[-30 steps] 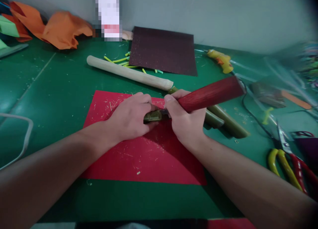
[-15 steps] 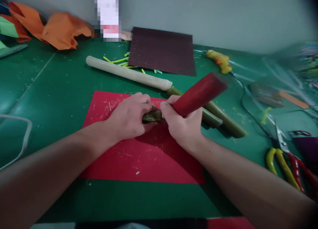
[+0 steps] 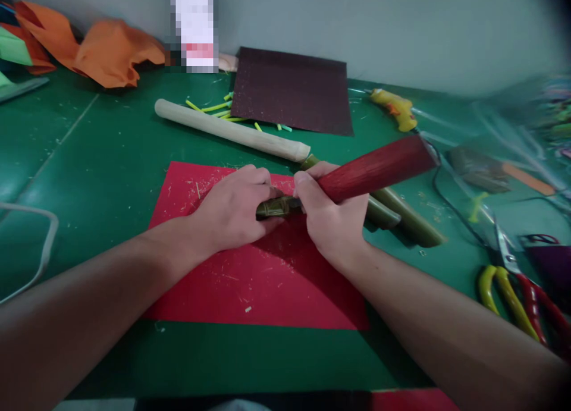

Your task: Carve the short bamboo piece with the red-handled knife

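Note:
My left hand [image 3: 234, 209] is closed over the end of a green bamboo stick [image 3: 274, 207] and presses it down on a red sheet [image 3: 267, 280]. My right hand [image 3: 332, 220] grips the red wooden handle [image 3: 377, 167] of a knife. The handle points up and to the right. Its blade sits against the bamboo between my two hands and is mostly hidden. More green bamboo [image 3: 405, 217] extends to the right behind my right hand.
A pale wooden rod [image 3: 229, 130] lies behind the red sheet on the green mat [image 3: 102, 161]. A dark sheet [image 3: 292, 90], yellow-green offcuts [image 3: 214, 109], a yellow glue gun [image 3: 395, 107], scissors [image 3: 513, 268] and orange paper [image 3: 107, 51] lie around.
The red handle tipped up and towards the left half a second ago, then swung back down to the right. My left hand has stayed on the bamboo.

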A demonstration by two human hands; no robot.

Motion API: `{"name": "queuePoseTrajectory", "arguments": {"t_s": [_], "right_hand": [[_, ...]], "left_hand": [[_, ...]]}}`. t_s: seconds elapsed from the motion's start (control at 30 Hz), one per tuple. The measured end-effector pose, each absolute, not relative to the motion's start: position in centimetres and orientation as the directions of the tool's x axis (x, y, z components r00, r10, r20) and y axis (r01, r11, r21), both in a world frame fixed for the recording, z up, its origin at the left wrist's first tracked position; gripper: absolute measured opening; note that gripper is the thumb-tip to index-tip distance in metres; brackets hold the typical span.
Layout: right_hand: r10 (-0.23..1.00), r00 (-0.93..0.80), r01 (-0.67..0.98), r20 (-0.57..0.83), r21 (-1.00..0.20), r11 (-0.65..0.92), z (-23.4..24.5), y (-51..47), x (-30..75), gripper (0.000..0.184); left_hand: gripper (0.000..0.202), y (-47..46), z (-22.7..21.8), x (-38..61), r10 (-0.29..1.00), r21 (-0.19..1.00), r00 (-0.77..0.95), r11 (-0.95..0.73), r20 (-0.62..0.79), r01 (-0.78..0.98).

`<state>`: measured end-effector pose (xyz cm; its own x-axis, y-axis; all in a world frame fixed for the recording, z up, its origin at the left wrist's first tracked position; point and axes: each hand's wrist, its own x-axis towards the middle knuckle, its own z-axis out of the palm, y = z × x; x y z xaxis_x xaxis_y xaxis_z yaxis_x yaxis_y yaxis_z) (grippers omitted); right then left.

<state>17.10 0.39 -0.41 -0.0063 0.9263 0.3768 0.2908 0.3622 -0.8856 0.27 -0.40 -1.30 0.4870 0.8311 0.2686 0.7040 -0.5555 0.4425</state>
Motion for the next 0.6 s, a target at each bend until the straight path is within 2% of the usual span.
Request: {"name": "queuePoseTrajectory", "arguments": {"t_s": [0.4,0.6], "right_hand": [[0.947,-0.043,0.228,0.319,-0.919,0.32,-0.14,0.34,17.09,0.027],[0.932,0.006,0.156,0.361,-0.921,0.356,-0.38,0.64,17.01,0.027]], "left_hand": [[0.025,-0.55,-1.14,0.33,0.834,0.424,0.487,-0.552,0.26,0.718],[0.024,-0.45,-1.31,0.15,0.817,0.415,0.503,-0.577,0.283,0.703]]}}
